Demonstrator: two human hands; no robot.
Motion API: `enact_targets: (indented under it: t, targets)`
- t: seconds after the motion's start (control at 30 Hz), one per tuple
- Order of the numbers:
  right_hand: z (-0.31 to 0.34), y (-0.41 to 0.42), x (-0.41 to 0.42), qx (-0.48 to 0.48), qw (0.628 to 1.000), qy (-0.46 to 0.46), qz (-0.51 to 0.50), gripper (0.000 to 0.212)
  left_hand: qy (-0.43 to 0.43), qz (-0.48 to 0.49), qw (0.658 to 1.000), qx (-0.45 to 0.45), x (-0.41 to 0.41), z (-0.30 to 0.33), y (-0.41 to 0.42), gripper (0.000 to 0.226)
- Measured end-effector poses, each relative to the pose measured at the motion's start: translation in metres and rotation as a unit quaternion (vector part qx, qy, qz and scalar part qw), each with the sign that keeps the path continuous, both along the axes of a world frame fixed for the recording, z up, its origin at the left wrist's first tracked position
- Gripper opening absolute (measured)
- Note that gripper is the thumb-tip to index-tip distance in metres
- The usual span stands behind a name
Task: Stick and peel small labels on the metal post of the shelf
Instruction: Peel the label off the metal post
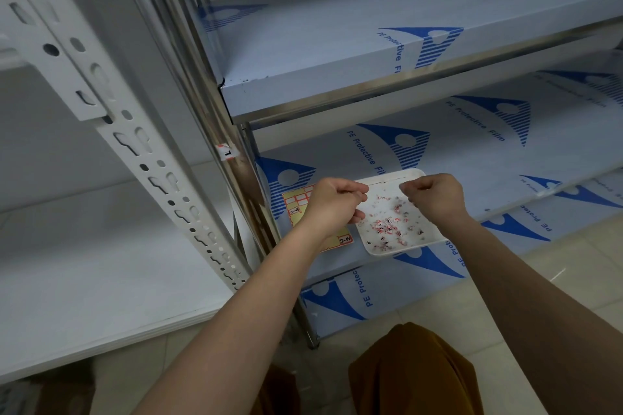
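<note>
Over the tray [435, 239] of scraps, rub curled fingertips until any shred drops, though whether the hands, left [332, 202] and right [435, 197], pinch anything cannot be told, then reach past the sheet [296, 204] to the label [226, 152] on the post [188, 77].

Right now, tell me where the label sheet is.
In the head view the yellow label sheet lies flat on the lower shelf, partly under the left hand, just left of the white tray.

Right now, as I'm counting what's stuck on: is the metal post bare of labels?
No, one small label is stuck on the metal post, above the hands.
</note>
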State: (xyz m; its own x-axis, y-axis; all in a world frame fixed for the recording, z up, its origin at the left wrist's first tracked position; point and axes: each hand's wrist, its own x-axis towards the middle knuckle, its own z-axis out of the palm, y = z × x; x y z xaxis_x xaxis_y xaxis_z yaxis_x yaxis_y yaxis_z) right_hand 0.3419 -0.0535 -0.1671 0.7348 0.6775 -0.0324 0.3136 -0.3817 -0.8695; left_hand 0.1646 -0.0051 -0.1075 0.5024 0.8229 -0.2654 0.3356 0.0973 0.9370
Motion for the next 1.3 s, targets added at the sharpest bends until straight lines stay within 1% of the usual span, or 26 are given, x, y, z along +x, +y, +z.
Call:
enact_targets:
  t: [0.07,0.2,0.37,0.57,0.73,0.87,0.97,1.03,1.2,1.3]
  targets:
    - [0.001,0.001,-0.001,-0.013,1.0,-0.002,-0.004,0.025,0.002,0.0,1.0,0.001,0.0,0.0,0.0,0.024]
    - [-0.003,0.002,0.003,0.003,1.0,0.019,0.01,0.021,0.005,-0.002,1.0,0.004,0.0,-0.001,0.0,0.024]
    - [-0.001,-0.001,0.003,-0.01,1.0,-0.005,0.002,0.023,0.002,-0.001,1.0,0.003,-0.002,0.0,-0.001,0.023]
    - [0.002,-0.005,0.0,-0.009,1.0,0.001,0.027,0.028,0.0,0.002,1.0,0.004,-0.005,0.001,-0.003,0.024]
    - [0.005,-0.004,0.0,-0.02,1.0,0.014,0.02,0.023,-0.005,0.003,1.0,0.007,-0.008,0.006,-0.005,0.024]
    - [0.008,-0.006,-0.003,-0.004,0.999,0.03,0.026,0.031,-0.009,0.005,1.0,0.011,-0.011,0.01,-0.007,0.024]
    - [0.013,-0.007,-0.005,-0.015,0.999,0.029,0.024,0.024,-0.013,0.008,1.0,0.017,-0.015,0.014,-0.009,0.024]
    - [0.014,-0.008,-0.004,-0.018,0.999,0.028,0.021,0.024,-0.012,0.006,1.0,0.019,-0.016,0.015,-0.01,0.024]
    - [0.019,-0.01,-0.011,-0.009,0.998,0.047,0.042,0.035,-0.021,0.008,0.999,0.026,-0.023,0.019,-0.013,0.024]
    - [0.019,-0.01,-0.013,-0.023,0.998,0.044,0.037,0.028,-0.02,0.009,0.999,0.032,-0.026,0.021,-0.014,0.025]
